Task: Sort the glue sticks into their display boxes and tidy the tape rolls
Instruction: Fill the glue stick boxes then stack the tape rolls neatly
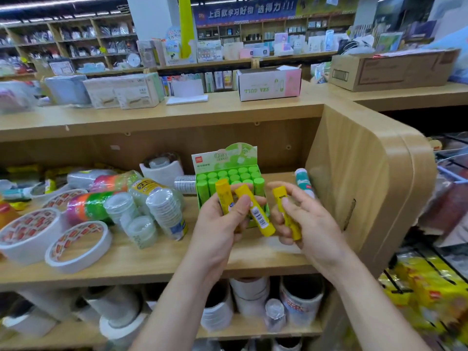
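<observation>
Yellow: two glue sticks (259, 217) in the left hand (217, 224), thumb over them, fingers curled behind. The nearer one shows a barcode label. The farther one shows only its cap and upper body, the rest hidden by the palm.

A third stick (279, 193) sits in the right hand (314, 224), pinched between thumb and fingers. Its middle is covered; cap and base stick out. Index finger raised, loose.

Both hands hang just in front of the green box (225, 157), which stands at the back of the shelf (177, 257). The box front is blocked by the hands. Rows of green sticks (235, 176) stand upright inside. Header print too blurred to read.

Right of the box, a white-and-teal stick (302, 179) against the side panel, lower end hidden by the right hand.

Left on the shelf: white tape rolls (27, 235) lying flat, clear tape stacks (164, 211) tipped over, coloured rolls behind, jumbled. Far-left items blurred, cut off.

Lower shelf: big rolls (250, 297), dim, partly behind the forearms.
</observation>
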Tool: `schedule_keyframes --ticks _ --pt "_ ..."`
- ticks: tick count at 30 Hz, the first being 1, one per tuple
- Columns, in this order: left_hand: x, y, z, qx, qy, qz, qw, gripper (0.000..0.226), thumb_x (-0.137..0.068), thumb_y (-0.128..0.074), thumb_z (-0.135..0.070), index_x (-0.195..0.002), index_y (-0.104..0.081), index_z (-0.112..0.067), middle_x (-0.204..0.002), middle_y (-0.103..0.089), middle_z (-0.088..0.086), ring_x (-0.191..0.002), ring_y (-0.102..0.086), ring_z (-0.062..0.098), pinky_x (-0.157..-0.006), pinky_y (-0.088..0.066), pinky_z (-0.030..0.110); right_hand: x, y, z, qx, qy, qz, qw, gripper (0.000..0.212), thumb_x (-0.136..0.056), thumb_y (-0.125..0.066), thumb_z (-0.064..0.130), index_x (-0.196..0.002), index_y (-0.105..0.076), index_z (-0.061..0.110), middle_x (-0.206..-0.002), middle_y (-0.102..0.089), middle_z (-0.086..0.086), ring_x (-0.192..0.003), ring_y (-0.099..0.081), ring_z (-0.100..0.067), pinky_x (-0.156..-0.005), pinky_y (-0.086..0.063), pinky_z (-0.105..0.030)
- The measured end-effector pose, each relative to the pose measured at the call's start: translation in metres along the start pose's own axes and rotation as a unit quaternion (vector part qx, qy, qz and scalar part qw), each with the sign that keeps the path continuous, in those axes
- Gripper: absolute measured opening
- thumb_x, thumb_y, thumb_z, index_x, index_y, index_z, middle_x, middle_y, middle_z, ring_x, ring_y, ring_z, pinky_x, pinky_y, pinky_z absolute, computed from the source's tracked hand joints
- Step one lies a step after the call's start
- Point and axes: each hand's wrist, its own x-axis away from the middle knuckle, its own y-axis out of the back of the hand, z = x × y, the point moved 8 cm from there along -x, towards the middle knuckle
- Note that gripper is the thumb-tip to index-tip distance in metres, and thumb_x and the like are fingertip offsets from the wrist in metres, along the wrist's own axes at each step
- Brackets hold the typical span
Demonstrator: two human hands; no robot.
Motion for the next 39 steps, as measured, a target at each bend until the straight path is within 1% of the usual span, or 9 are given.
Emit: schedule_keyframes --ticks 3,11,17,20,23,27,31,36,39 --pt "0.012 0.001 -0.002 0.043 -0.010 -0.026 0.999 0.019 -0.083 -0.067 -0.027 -0.099 -0.059 -0.019 -0.089 -0.069 0.012 -0.053 -0.040 0.008 -0.039 -0.026 0.013 0.025 -0.023 -0.009 -0.013 -0.062 0.093 0.994 0.024 -0.089 -0.057 0.028 -0.112 -0.064 0.022 -0.070 -0.046 0.001 -0.047 -0.028 -0.008 -0.041 -0.015 -0.017" --pt "0.030 0.006 -0.007 0.102 -0.031 -0.055 0.993 0.030 -0.082 -0.058 -0.018 -0.113 -0.055 -0.018 -0.098 -0.071 0.015 -0.055 -0.046 0.010 -0.039 -0.026 0.016 0.027 -0.030 -0.014 -0.051 -0.053 0.059 0.996 0.019 -0.077 -0.071 0.022 -0.092 -0.064 0.013 -0.075 -0.036 -0.012 -0.043 -0.021 -0.007 -0.039 -0.019 -0.012" --pt "0.053 0.040 -0.012 -0.045 -0.060 -0.132 0.988 0.026 -0.071 -0.081 -0.029 -0.095 -0.070 -0.023 -0.072 -0.065 -0.009 -0.050 -0.044 0.004 -0.046 -0.034 0.012 0.026 -0.043 -0.009 -0.169 -0.049 0.004 0.984 0.011 -0.067 -0.077 0.018 -0.074 -0.069 0.015 -0.068 -0.039 -0.008 -0.038 -0.025 -0.003 -0.032 -0.021 -0.012" --pt "0.068 0.058 -0.011 -0.121 -0.057 -0.159 0.978 0.027 -0.069 -0.084 -0.039 -0.091 -0.073 -0.028 -0.069 -0.064 0.009 -0.062 -0.054 0.010 -0.056 -0.046 0.021 0.023 -0.060 -0.001 -0.215 -0.034 0.002 0.976 0.017 -0.066 -0.072 0.022 -0.078 -0.071 0.011 -0.061 -0.039 -0.003 -0.038 -0.026 -0.002 -0.031 -0.021 -0.012" --pt "0.081 0.071 -0.012 -0.167 -0.044 -0.141 0.975 0.029 -0.066 -0.078 -0.042 -0.094 -0.074 -0.034 -0.083 -0.071 0.016 -0.076 -0.063 0.030 -0.077 -0.054 0.042 0.020 -0.087 -0.001 -0.194 -0.028 0.010 0.981 0.037 -0.062 -0.074 0.026 -0.088 -0.066 0.001 -0.059 -0.045 0.000 -0.041 -0.030 -0.003 -0.032 -0.021 -0.013" --pt "0.095 0.095 -0.024 -0.147 -0.043 -0.125 0.980 0.016 -0.075 -0.078 -0.027 -0.089 -0.078 -0.035 -0.088 -0.076 -0.003 -0.085 -0.069 0.007 -0.079 -0.053 0.020 0.018 -0.136 -0.011 -0.125 -0.043 0.064 0.989 0.039 -0.066 -0.078 0.033 -0.085 -0.068 0.000 -0.073 -0.056 -0.014 -0.046 -0.034 -0.006 -0.034 -0.025 -0.014" --pt "0.113 0.148 -0.033 -0.122 -0.044 -0.168 0.977 0.019 -0.071 -0.075 -0.037 -0.089 -0.078 -0.030 -0.088 -0.076 -0.002 -0.082 -0.067 0.009 -0.078 -0.055 0.025 0.027 -0.199 -0.028 -0.071 -0.096 0.133 0.984 0.021 -0.065 -0.072 0.022 -0.080 -0.074 0.007 -0.077 -0.071 -0.014 -0.055 -0.062 -0.011 -0.042 -0.043 -0.013" --pt "0.143 0.224 -0.067 -0.199 -0.091 -0.219 0.951 0.031 -0.071 -0.075 -0.049 -0.064 -0.069 -0.019 -0.060 -0.062 -0.006 -0.059 -0.049 0.006 -0.056 -0.042 0.017 0.028 -0.276 -0.042 0.016 -0.041 0.119 0.992 0.028 -0.073 -0.068 0.027 -0.068 -0.060 0.001 -0.055 -0.054 -0.002 -0.046 -0.045 -0.005 -0.044 -0.035 -0.011" --pt "0.162 0.282 -0.105 -0.219 -0.141 -0.261 0.930 0.018 -0.076 -0.066 -0.044 -0.082 -0.073 -0.028 -0.073 -0.070 -0.007 -0.068 -0.062 0.002 -0.063 -0.045 0.012 0.029 -0.327 -0.049 0.059 -0.036 0.162 0.984 0.034 -0.081 -0.072 0.031 -0.073 -0.060 0.001 -0.051 -0.052 -0.005 -0.042 -0.046 -0.013 -0.041 -0.035 -0.013"
